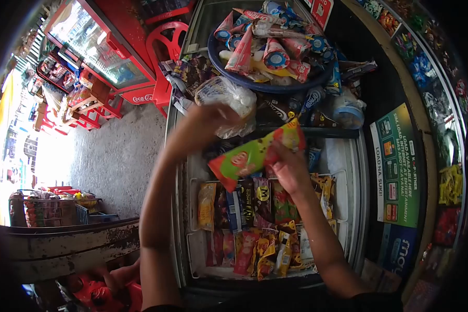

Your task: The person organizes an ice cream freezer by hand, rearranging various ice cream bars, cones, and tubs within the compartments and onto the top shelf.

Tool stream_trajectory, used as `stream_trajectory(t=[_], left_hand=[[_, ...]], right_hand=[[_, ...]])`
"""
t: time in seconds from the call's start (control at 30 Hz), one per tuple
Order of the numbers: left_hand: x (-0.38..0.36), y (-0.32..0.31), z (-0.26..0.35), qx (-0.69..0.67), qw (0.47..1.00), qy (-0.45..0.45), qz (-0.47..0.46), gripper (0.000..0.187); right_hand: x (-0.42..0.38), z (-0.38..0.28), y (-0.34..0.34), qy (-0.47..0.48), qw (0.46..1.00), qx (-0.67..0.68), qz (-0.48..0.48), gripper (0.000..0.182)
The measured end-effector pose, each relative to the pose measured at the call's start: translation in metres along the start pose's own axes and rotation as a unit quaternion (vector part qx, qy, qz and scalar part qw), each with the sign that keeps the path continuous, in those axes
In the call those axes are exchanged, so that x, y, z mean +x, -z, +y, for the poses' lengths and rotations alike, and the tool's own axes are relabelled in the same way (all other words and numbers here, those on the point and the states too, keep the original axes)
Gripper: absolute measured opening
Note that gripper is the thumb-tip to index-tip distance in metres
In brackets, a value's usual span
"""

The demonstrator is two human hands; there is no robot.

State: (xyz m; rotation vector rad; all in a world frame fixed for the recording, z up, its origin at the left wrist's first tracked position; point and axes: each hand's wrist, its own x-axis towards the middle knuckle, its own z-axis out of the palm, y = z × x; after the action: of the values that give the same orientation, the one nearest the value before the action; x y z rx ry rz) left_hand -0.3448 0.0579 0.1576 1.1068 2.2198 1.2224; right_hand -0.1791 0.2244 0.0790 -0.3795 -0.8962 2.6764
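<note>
My right hand [288,169] grips a green and red ice cream wrapper [242,160] by its right end, holding it tilted over the open chest freezer [352,192]. My left hand [205,127], smeared by motion, passes in front of a clear plastic bag [234,101] with pale contents. Below the hands, a white wire basket [192,244] in the freezer holds rows of wrapped ice creams, among them a dark Magnum bar [263,200] and several yellow packets [283,252].
A blue basin [275,87] heaped with wrapped ice cream cones [275,54] rests on the freezer's far half. Red chair [164,57] and drinks fridge [96,47] stand at the left. A green poster [398,166] hangs at the right. Someone in red [101,291] sits lower left.
</note>
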Motion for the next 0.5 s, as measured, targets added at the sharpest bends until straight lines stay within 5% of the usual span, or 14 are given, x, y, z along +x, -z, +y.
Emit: stream_trajectory(t=[0.03,0.07,0.17,0.23,0.3,0.33,0.37,0.43,0.47,0.5], left_hand=[[0.025,0.028,-0.017,0.057,0.996,-0.016,0.06,0.02],[0.044,0.051,-0.006,0.129,0.979,0.091,0.125,0.023],[0.12,0.133,-0.126,0.352,0.88,-0.019,0.318,0.035],[0.153,0.189,-0.212,0.424,0.852,0.212,0.22,0.037],[0.162,0.198,-0.291,0.4,0.862,0.212,0.229,0.04],[0.177,0.199,-0.344,0.438,0.824,0.216,0.287,0.042],[0.177,0.191,-0.347,0.432,0.827,0.221,0.284,0.042],[0.17,0.185,-0.323,0.162,0.948,0.146,0.233,0.042],[0.164,0.171,-0.282,-0.063,0.919,0.244,0.302,0.036],[0.155,0.16,-0.282,-0.063,0.918,0.247,0.304,0.036]], right_hand=[[-0.003,-0.005,0.009,-0.004,1.0,0.0,0.003,0.036],[-0.006,-0.011,0.019,-0.02,0.998,-0.056,0.009,0.036],[-0.014,-0.022,0.058,-0.068,0.984,-0.163,0.01,0.037],[-0.026,-0.02,0.088,-0.106,0.971,-0.213,0.01,0.039],[-0.037,-0.014,0.115,-0.138,0.976,-0.144,0.091,0.039],[-0.044,-0.01,0.115,-0.119,0.983,-0.067,0.121,0.037],[-0.05,-0.007,0.126,-0.123,0.982,-0.072,0.126,0.037],[-0.06,0.01,0.158,-0.118,0.971,0.124,0.166,0.034],[-0.063,0.018,0.168,-0.12,0.964,0.167,0.169,0.03],[-0.066,0.023,0.177,-0.123,0.964,0.167,0.169,0.03]])
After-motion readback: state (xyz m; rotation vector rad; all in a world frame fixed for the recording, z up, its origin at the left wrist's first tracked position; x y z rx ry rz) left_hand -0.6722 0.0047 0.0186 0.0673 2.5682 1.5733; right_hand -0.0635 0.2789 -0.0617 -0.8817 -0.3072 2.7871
